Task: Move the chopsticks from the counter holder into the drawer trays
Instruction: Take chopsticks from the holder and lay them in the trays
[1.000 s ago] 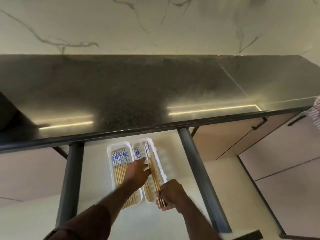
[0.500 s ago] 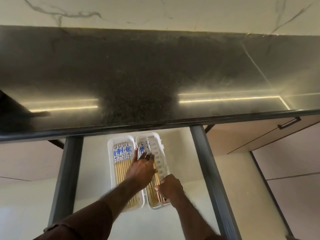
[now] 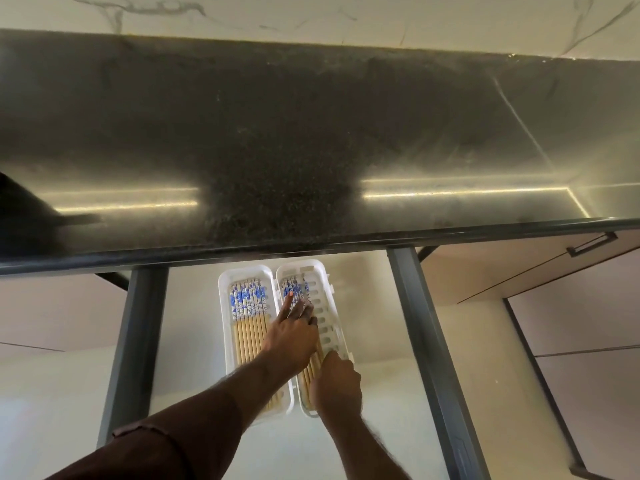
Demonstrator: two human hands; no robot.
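Your left hand (image 3: 289,336) lies flat, fingers spread, on the chopsticks (image 3: 297,292) in the right tray (image 3: 320,271). Your right hand (image 3: 337,384) pinches their near ends; the left tray (image 3: 242,271) holds more.

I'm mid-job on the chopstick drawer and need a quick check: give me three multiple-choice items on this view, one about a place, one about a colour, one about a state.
1. Where do the two white trays lie?
A. On the dark counter
B. Side by side in the open drawer
C. Stacked one on the other

2. What colour is the pattern on the far ends of the chopsticks?
A. Blue and white
B. Red
C. Green

3. How is the left hand?
A. Closed in a fist on the counter
B. Spread flat over the chopsticks in the right tray
C. Out of view

Key: 1 B, the trays sit next to each other below the counter edge. 2 A, blue marks on white show at the sticks' far ends. 3 B, its fingers are stretched over the right tray, with the right hand at the near end.
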